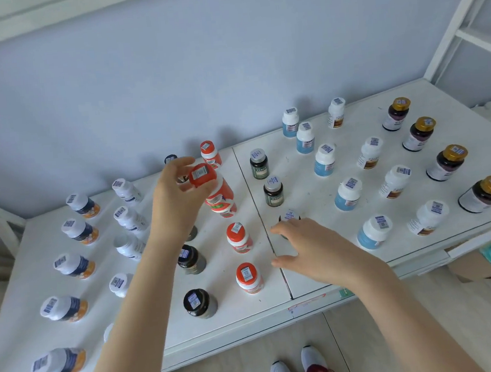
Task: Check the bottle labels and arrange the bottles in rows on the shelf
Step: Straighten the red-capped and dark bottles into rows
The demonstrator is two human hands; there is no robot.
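Note:
Many small bottles stand in rows on the white shelf [312,272]. My left hand [176,198] grips a red-capped bottle [218,194] by its cap, within the red-capped row; whether it touches the shelf I cannot tell. Other red-capped bottles [238,236] stand behind and in front of it. My right hand [313,248] hovers with fingers spread over a dark bottle with a silver cap [289,215], mostly hiding it. Two more dark green bottles [273,193] stand behind it.
White-capped bottles with orange labels [75,265] line the left side; blue-labelled bottles [347,195], white bottles and gold-capped dark bottles [449,161] fill the right. A seam [259,214] splits the shelf. Black-capped bottles [200,302] stand near the front edge. A white frame [461,9] rises at right.

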